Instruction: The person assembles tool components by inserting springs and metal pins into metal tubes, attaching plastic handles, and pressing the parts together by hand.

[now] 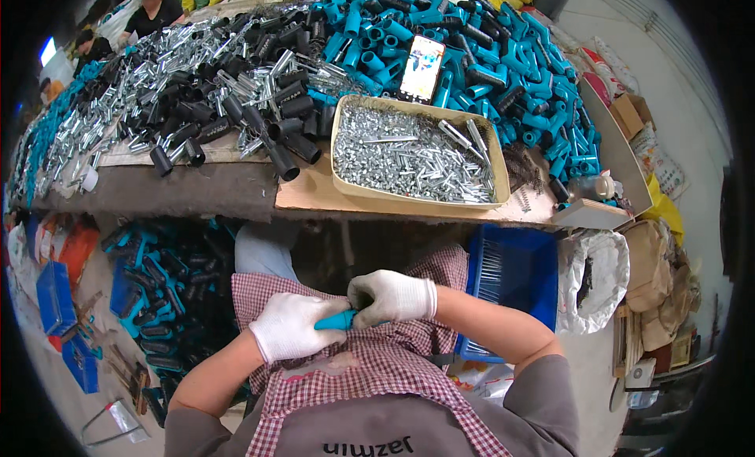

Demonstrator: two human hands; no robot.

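Head view: a small blue plastic piece point(336, 321) is gripped between both gloved hands, low over a checked apron point(370, 363) at the lap. The left hand point(289, 326) is closed around one end; the right hand point(392, 296) is clenched on the other end, thumbs close together. Ahead of the hands, on the surface point(236, 188), a shallow tray of small silver metal parts point(413, 154) is set. Beyond it, blue plastic handles point(503, 64) are heaped, with a phone point(422, 68) laid on top. Ahead and left, black tubes point(236, 103) and silver pins are piled. A blue crate point(511, 272) stands just right of the right hand. The piece is probably best held square, with pressure kept straight along its axis.
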